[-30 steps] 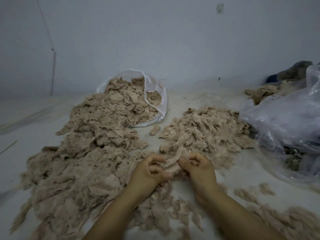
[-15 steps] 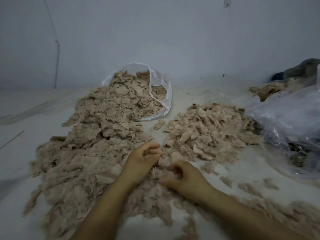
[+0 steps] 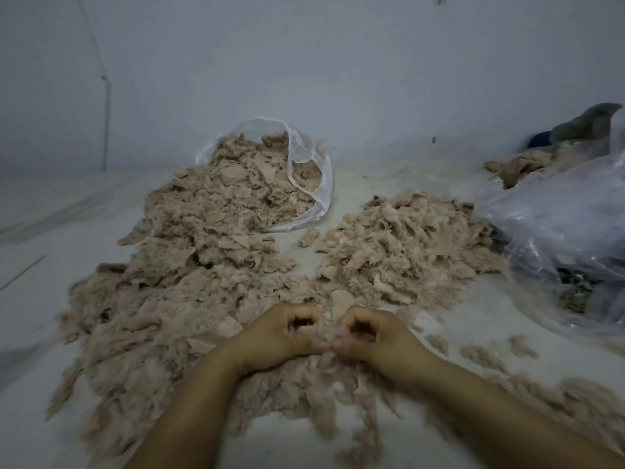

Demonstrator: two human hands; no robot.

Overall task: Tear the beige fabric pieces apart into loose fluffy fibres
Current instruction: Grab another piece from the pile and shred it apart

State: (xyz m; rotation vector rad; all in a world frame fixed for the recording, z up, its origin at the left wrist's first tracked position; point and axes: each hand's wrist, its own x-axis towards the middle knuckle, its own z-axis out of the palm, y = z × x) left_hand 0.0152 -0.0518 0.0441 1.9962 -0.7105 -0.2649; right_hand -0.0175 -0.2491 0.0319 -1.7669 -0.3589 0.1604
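A big heap of beige fabric pieces (image 3: 176, 292) spills from a clear plastic bag (image 3: 313, 170) down the left side toward me. A second, smaller heap (image 3: 402, 245) lies to the right of it. My left hand (image 3: 280, 340) and my right hand (image 3: 372, 336) meet low in the middle, fingers curled, thumbs nearly touching. Both pinch a small tuft of beige fibre (image 3: 326, 328) between them. Loose fluffy fibre (image 3: 304, 394) lies under my wrists.
A crumpled clear plastic sheet (image 3: 558, 231) covers things at the right. More beige cloth (image 3: 521, 165) and a grey item (image 3: 588, 125) lie behind it. Small fibre tufts (image 3: 480, 350) dot the white surface at the right. A plain wall stands behind.
A second ago my hands held a fabric piece up; they dropped into the pile, and now they sit close together pinching a tuft. The view has shifted slightly.
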